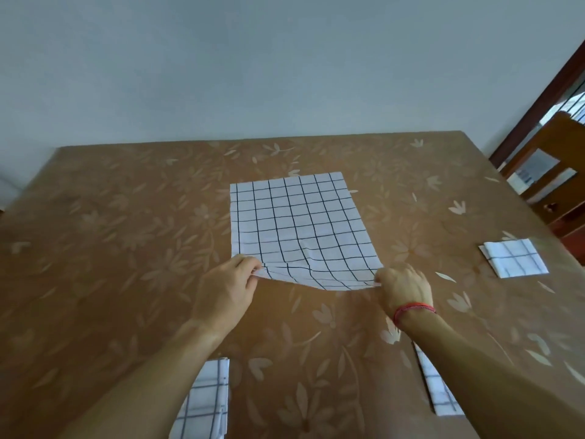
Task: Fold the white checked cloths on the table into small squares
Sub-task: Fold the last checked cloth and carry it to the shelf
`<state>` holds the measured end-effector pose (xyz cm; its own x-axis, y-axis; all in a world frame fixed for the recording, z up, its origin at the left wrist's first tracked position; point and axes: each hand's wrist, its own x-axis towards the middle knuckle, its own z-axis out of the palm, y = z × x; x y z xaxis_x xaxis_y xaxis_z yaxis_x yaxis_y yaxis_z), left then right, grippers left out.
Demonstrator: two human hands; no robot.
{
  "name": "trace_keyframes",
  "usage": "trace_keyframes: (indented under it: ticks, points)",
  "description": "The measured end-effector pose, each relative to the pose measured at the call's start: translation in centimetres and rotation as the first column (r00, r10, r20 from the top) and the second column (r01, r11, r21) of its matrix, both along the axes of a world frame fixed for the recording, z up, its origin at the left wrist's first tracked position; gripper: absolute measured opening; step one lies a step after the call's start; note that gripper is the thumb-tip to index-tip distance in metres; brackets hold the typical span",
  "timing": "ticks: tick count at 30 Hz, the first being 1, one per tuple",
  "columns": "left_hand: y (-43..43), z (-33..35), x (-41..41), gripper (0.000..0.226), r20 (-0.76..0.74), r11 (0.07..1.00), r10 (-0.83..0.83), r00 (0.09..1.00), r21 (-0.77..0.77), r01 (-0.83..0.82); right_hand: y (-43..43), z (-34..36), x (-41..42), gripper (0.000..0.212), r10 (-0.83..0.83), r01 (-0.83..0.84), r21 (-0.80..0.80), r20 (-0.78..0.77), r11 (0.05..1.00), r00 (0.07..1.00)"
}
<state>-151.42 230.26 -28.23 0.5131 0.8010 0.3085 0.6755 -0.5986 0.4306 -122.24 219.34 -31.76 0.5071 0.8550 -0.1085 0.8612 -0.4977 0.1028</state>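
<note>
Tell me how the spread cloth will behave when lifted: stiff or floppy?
Probably floppy: the cloth sags between the left hand and right hand. Likely light: fingertip pinches raise its edge. It may slide on the glossy table.

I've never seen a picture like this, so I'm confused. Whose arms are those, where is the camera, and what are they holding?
The camera sits on a person's head, so you look down at their own arms. The left hand and right hand each pinch a near corner of the open cloth, that edge raised off the table. A folded cloth lies far right. A left cloth and a right cloth lie near the person, partly hidden by the arms.
</note>
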Motion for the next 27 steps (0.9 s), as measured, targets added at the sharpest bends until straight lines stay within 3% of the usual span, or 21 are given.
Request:
trace_keyframes:
  ticks: [8,13,20,27]
  points:
    - [-4.5,1.7,-3.5,0.008,-0.011,0.991,0.085,0.996,-0.105,-0.086,-5.3,5.8,-0.5,0.022,-0.103,0.13,0.149,-0.18,0.98,0.978]
    - [-7.1,3.0,-4.6,0.004,0.009,0.974,0.102,0.995,-0.205,-0.098,-8.2,7.9,-1.5,0.022,-0.153,0.193,0.144,-0.254,0.971,0.955]
    - [-9.1,4.1,-6.7,0.007,0.008,0.966,0.12,0.993,-0.232,-0.115,-10.6,10.4,-2.0,0.018,-0.218,0.252,0.068,-0.321,0.965,0.922]
    - [-9.6,5.3,-7.3,0.006,-0.029,0.962,0.142,0.989,-0.23,-0.145,-10.5,11.8,-2.5,0.014,-0.206,0.259,0.093,-0.383,0.961,0.901]
